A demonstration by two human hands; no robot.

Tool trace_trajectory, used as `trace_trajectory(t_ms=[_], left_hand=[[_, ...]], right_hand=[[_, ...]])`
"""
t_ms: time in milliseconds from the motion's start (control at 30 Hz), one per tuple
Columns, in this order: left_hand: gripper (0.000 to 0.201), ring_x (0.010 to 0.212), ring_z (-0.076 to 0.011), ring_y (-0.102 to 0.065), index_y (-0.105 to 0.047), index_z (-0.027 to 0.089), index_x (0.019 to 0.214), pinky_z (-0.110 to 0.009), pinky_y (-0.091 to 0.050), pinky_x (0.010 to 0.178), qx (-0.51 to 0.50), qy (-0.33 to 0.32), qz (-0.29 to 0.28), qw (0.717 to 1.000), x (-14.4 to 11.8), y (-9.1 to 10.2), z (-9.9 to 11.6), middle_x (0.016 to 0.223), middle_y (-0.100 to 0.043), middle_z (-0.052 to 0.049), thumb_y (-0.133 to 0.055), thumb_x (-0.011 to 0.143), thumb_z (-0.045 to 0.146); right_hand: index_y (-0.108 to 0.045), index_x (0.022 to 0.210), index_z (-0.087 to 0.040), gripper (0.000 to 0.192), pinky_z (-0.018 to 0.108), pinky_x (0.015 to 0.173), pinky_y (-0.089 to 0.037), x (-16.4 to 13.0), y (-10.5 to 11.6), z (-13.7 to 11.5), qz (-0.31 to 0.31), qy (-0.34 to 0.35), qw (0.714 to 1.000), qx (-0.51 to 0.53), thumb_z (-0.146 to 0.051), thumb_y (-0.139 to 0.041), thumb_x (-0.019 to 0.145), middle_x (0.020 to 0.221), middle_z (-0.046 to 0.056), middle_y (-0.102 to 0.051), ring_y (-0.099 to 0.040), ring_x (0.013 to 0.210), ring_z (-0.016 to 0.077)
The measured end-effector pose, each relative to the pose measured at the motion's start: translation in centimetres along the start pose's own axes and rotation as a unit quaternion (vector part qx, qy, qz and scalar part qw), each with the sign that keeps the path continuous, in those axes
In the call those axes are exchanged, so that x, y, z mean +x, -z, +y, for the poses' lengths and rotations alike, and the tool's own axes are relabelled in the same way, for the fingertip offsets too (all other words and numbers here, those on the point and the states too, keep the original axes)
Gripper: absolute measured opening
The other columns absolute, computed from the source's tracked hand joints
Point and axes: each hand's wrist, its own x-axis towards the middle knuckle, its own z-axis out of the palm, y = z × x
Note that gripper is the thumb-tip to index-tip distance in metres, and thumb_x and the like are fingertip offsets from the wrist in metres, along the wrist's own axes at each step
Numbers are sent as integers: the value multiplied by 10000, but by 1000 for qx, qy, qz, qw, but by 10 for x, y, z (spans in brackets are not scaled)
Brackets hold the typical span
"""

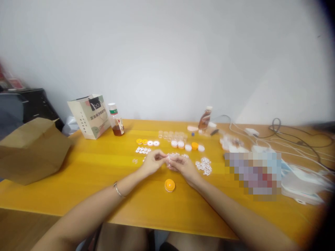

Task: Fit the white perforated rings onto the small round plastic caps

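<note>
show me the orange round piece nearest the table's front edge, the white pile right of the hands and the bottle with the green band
orange round piece [170,185]: head view, middle of its top
white pile [204,165]: head view, middle of the pile
bottle [116,120]: head view, mid-body, below the green band

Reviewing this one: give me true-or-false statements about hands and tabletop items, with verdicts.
1. The left hand and right hand meet around a small whitish piece. True.
2. The round orange plastic piece lies on the near side of both hands. True.
3. The thin metal bracelet circles the right wrist. False: the bracelet circles the left wrist.
4. The beige printed paper bag stands right of the green-banded clear bottle. False: the bag stands left.
</note>
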Motion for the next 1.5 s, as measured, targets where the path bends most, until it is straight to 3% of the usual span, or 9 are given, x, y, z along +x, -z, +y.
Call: trace_trajectory(t_ms=[300, 433, 500, 633, 767, 933, 1333, 1400, 1500], left_hand=[[212, 678, -139, -600, -549, 126, 743, -257, -469, 655, 10, -2, -8, 1000, 0, -2, -1, 720, -633, -45, -632, 694, 315], [165, 791, -160, -576, -590, 149, 838, -301, -447, 760, 131, -101, 12, 986, -9, 2, 15, 837, -620, -67, -566, 756, 290], [174, 822, -165, -558, -603, 170, 879, -304, -426, 788, 192, -162, -42, 967, -17, 6, 29, 867, -610, -66, -559, 761, 292], [395, 805, -160, -561, -574, 207, 994, -257, -430, 744, 230, -179, -299, 909, -31, 11, 51, 888, -610, -43, -663, 647, 375], [428, 852, -173, -547, -567, 199, 982, -250, -416, 756, 258, -192, -358, 877, -34, 9, 50, 941, -589, -58, -681, 616, 389], [172, 813, -151, -534, -579, 190, 893, -242, -405, 741, 281, -182, -306, 891, -28, 8, 32, 895, -570, -52, -575, 739, 266], [138, 838, -167, -536, -590, 195, 860, -269, -399, 781, 285, -227, -226, 903, -13, 9, 16, 876, -600, -51, -570, 745, 268], [100, 788, -159, -534, -587, 189, 795, -275, -394, 765, 281, -232, -155, 918, -14, 10, 19, 800, -596, -45, -558, 757, 276], [144, 790, -157, -525, -559, 182, 863, -278, -400, 735, 247, -203, 30, 947, -15, 10, 21, 834, -578, -54, -558, 757, 280]], right_hand=[[-661, 691, -163, 240, 281, 720, -500, 0, 0, 0, 9, 4, 1000, 5, -333, -738, 541, 721, 11, -656, -614, 679, 128], [-653, 716, -162, 258, 297, 743, -495, 3, 3, 2, 25, 8, 999, 27, -344, -734, 552, 732, 17, -664, -624, 668, 132], [-647, 722, -163, 272, 310, 752, -495, 5, 7, 2, 39, 19, 998, 39, -357, -732, 552, 728, 20, -667, -628, 673, 141], [-630, 724, -168, 287, 304, 735, -501, 9, 12, 1, 73, 32, 995, 53, -360, -739, 541, 679, 3, -652, -624, 653, 137], [-604, 710, -166, 279, 286, 723, -502, 10, 13, 0, 77, 30, 995, 61, -328, -748, 535, 650, -12, -634, -614, 613, 116], [-591, 720, -175, 277, 282, 727, -502, 10, 12, 1, 66, 25, 996, 54, -328, -742, 545, 676, -10, -632, -618, 645, 121], [-603, 711, -169, 307, 280, 687, -474, 13, 14, 5, 71, 33, 997, 26, -364, -745, 521, 649, -11, -627, -591, 617, 121], [-602, 709, -169, 295, 268, 672, -468, 13, 14, 4, 74, 37, 996, 22, -347, -746, 524, 631, -18, -621, -581, 601, 113], [-598, 706, -172, 269, 260, 671, -465, 11, 12, 3, 65, 37, 997, 13, -322, -742, 535, 637, -22, -623, -577, 594, 106]])
